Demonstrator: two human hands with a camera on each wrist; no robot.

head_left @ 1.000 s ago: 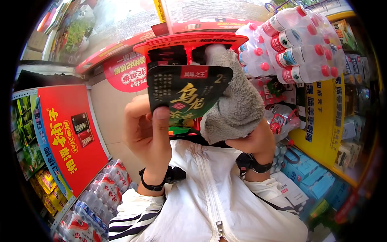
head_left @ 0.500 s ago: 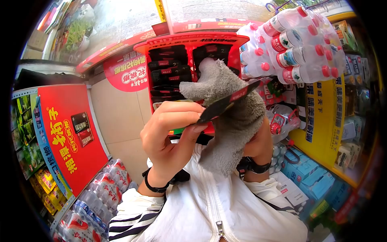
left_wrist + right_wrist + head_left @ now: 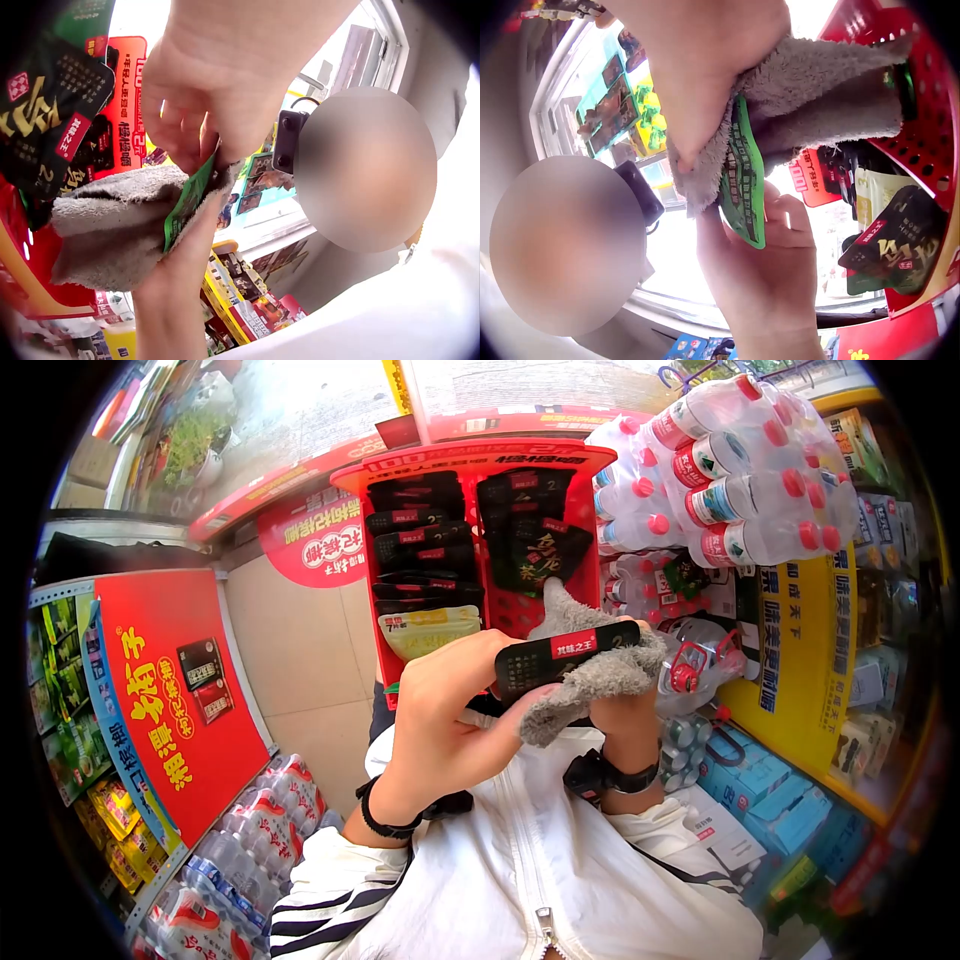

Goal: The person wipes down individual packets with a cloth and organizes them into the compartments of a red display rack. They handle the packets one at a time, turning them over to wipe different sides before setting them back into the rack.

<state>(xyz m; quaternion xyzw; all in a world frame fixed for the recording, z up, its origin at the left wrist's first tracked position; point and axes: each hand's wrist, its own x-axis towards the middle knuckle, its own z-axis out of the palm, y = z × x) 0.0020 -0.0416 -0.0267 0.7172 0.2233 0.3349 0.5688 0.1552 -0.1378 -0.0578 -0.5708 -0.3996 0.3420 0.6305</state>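
My left hand (image 3: 450,710) pinches a black snack packet (image 3: 545,660) with a red label by its left end. A grey towel (image 3: 568,705), gripped by my right hand (image 3: 622,712), lies around the packet's other end. The green printed back of the packet (image 3: 742,176) shows in the right wrist view, with the towel (image 3: 817,82) folded against it. Just beyond both hands stands a red plastic basket (image 3: 597,457), holding black packets (image 3: 420,545) on the left, more dark packets (image 3: 540,545) on the right and a pale yellow packet (image 3: 430,628) in front.
Shrink-wrapped water bottles (image 3: 740,470) are stacked right of the basket, above a yellow panel (image 3: 800,670) and blue boxes (image 3: 790,800). On the left are a red advertising board (image 3: 165,690) and packs of drinks (image 3: 270,820). Tiled floor (image 3: 290,650) shows between.
The packet, first held upright with its front showing, has been tipped and moved right into the towel. The towel has come away from over the basket and now wraps the packet's right end.
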